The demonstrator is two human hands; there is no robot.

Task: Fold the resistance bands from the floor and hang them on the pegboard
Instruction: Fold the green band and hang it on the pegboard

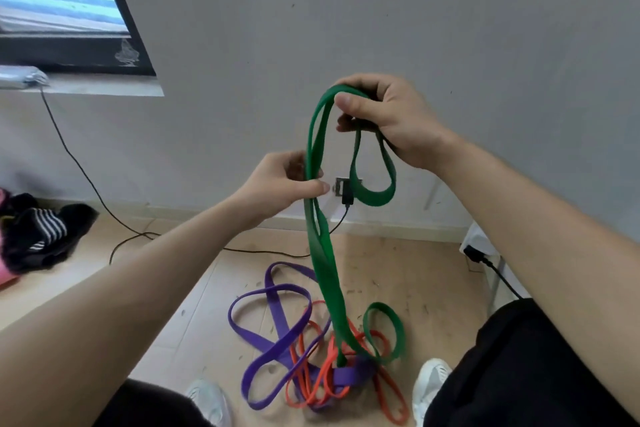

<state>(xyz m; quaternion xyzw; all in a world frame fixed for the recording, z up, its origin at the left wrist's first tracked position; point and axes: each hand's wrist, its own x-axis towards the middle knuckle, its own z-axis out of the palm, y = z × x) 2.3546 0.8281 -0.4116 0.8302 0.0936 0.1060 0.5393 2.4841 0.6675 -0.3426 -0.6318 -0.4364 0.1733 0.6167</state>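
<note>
A long green resistance band (323, 263) hangs in front of the wall, its lower end still trailing on the floor. My right hand (391, 121) grips its top, where a short loop dangles beneath the fingers. Lower and to the left, my left hand (287, 184) pinches the band's doubled strands. On the floor below lie a purple band (273, 315) and an orange band (388, 402), tangled together around the green band's end. The pegboard is not in view.
A black cable (79, 166) runs down the wall and across the wooden floor to a wall socket (346, 189). Dark clothes (38, 236) lie at the left. A power strip (478, 250) sits at the right. My white shoes (429, 388) flank the bands.
</note>
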